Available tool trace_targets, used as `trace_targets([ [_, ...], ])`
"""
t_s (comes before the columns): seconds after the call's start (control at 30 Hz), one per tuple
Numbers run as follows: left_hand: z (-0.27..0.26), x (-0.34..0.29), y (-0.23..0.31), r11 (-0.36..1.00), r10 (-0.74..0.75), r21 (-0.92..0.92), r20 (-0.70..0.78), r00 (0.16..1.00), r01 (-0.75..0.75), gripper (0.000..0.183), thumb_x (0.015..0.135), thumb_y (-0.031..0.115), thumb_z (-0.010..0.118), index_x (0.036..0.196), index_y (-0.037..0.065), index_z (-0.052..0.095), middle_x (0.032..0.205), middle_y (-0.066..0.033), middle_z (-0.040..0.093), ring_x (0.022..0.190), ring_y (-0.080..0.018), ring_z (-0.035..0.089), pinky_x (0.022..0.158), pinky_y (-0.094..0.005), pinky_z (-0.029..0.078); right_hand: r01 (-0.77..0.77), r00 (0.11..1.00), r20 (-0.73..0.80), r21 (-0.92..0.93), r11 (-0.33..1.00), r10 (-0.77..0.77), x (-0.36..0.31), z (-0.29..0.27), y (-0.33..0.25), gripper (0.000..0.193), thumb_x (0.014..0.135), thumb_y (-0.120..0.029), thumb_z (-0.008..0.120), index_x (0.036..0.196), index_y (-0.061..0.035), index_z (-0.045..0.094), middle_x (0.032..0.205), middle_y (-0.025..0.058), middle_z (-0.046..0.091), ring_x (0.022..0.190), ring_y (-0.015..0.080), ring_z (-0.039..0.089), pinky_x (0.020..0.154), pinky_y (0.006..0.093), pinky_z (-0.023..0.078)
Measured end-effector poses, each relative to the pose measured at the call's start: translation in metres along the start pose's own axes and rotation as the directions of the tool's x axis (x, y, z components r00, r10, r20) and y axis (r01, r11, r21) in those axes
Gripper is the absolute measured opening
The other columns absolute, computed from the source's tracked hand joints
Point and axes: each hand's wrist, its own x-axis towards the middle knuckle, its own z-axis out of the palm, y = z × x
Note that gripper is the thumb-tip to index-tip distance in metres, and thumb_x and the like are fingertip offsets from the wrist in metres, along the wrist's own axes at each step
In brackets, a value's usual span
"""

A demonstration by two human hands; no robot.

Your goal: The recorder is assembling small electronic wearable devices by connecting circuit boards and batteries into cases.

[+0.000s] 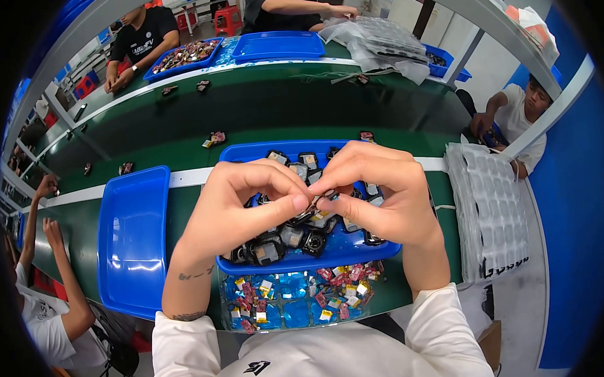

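Note:
My left hand and my right hand meet over a blue tray, fingertips pinched together. Between them is a small dark electronic part, mostly covered by the fingers, so its exact kind cannot be made out. Inside the tray lie several square black modules with pale, silvery faces, some showing a round lens-like piece. Nearer my body, a transparent compartment tray with blue film holds many small red circuit boards with white and yellow pieces.
Another blue tray lies to the left. Stacked transparent blister trays stand at the right. Ahead runs a green conveyor belt carrying scattered small parts. Co-workers sit across, left and right. A metal frame spans overhead.

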Motion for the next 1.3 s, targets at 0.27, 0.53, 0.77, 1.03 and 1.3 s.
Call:
trace_targets([
  [0.27,0.002,0.010,-0.002,0.732,0.443,0.530,0.106,0.890,-0.428,0.006,0.072,-0.001,0.070,0.078,0.000,0.067,0.082,-0.0079,0.068,0.076,-0.0159,0.062,0.068,-0.0271,0.046,-0.135,0.975,-0.123,0.334,0.933,0.185,-0.003,0.001,0.011,0.007,0.079,0.001,0.068,0.086,0.0013,0.066,0.083,0.0060,0.065,0.070,0.0091,0.063,0.061,0.0200,0.048],
  [0.53,0.017,0.007,-0.006,0.793,0.394,0.558,-0.168,0.904,-0.242,0.016,0.070,0.003,0.075,0.082,0.002,0.064,0.081,-0.0032,0.065,0.075,-0.0117,0.060,0.068,-0.0235,0.044,-0.215,0.919,-0.204,0.456,0.864,0.336,-0.003,0.015,0.013,0.013,0.082,-0.003,0.068,0.094,0.0002,0.064,0.086,0.0051,0.065,0.077,0.0085,0.063,0.069,0.0201,0.050],
  [0.77,0.012,0.009,-0.011,0.937,0.257,0.285,-0.168,0.952,-0.203,0.012,0.072,-0.001,0.069,0.075,0.001,0.058,0.080,-0.0062,0.065,0.076,-0.0098,0.060,0.068,-0.0225,0.045,-0.229,0.951,-0.153,0.241,0.943,0.270,-0.004,0.005,0.014,0.014,0.079,-0.006,0.070,0.092,-0.0004,0.069,0.078,0.0034,0.064,0.068,0.0071,0.062,0.061,0.0185,0.049],
  [1.03,0.010,0.013,-0.005,0.985,0.092,0.160,-0.194,0.977,-0.061,0.017,0.076,-0.002,0.062,0.094,-0.003,0.059,0.077,-0.0035,0.063,0.072,-0.0055,0.057,0.067,-0.0202,0.044,-0.156,0.965,-0.187,0.152,0.976,0.184,0.003,0.006,0.018,0.017,0.078,0.003,0.064,0.094,0.0012,0.069,0.086,0.0078,0.062,0.074,0.0100,0.061,0.063,0.0211,0.050],
  [1.3,-0.002,0.007,-0.002,0.988,0.126,0.104,-0.116,0.985,-0.114,0.015,0.082,0.012,0.069,0.086,-0.003,0.066,0.074,-0.0015,0.064,0.070,-0.0039,0.054,0.062,-0.0196,0.044,-0.180,0.952,-0.224,0.151,0.972,0.211,-0.002,0.015,0.001,0.020,0.075,0.010,0.064,0.092,0.0040,0.069,0.088,0.0092,0.061,0.079,0.0125,0.059,0.067,0.0215,0.048],
])
